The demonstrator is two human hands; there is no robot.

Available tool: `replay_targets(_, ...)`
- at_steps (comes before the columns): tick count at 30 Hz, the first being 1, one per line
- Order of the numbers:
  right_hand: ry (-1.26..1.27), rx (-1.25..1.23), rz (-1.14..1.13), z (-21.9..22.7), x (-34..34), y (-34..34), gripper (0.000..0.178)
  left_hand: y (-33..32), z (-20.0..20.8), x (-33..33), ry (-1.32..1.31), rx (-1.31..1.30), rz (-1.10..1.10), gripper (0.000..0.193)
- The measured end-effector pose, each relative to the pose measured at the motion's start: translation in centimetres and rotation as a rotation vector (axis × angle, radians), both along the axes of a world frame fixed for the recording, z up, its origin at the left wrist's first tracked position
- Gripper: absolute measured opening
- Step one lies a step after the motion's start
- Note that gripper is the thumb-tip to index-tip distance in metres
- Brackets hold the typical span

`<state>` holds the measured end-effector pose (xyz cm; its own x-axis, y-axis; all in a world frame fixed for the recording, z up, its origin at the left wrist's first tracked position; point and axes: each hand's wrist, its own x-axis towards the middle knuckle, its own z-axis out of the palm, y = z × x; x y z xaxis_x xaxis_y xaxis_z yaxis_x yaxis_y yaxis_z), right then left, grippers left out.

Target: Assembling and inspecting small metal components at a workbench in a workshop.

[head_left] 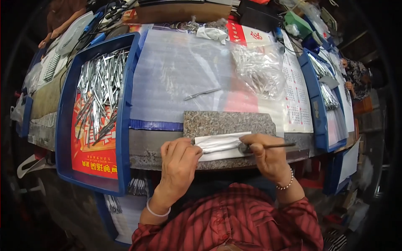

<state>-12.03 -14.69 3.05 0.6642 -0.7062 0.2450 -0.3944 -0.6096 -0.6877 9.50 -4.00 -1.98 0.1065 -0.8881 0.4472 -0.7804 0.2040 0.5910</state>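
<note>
A folded white cloth or paper (222,141) lies on a speckled granite slab (230,120) at the table's near edge. My left hand (180,158) is closed at its left end, its fingertips pinched on a thin silvery metal piece (207,157) that is mostly hidden by the fingers. From the right, my right hand (270,161) grips a slim dark-handled tool (278,145). The handle points out to the right, and a dark end shows over the cloth; its exact kind is unclear. Beyond the slab a single thin metal piece (202,94) rests on the plastic-covered table.
On the left stands a blue tray (130,90) holding many slim metal pieces (102,79). A clear plastic bag (261,73) of similar pieces sits at the back right. Another blue tray (322,113) stands far right. Other people's arms (63,29) appear at the far edges.
</note>
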Motion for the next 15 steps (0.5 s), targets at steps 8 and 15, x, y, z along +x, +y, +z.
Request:
replay_targets(8,-0.377,0.757,1.39,1.1,-4.5,3.5,0.029,2.4,-1.2,0.2,-0.113,-0.034,0.088,0.014)
replay_targets(15,-0.407,0.607,1.882,3.9,-2.1,6.7,0.023,10.5,0.8,0.8,0.049,-0.14,0.174,0.025)
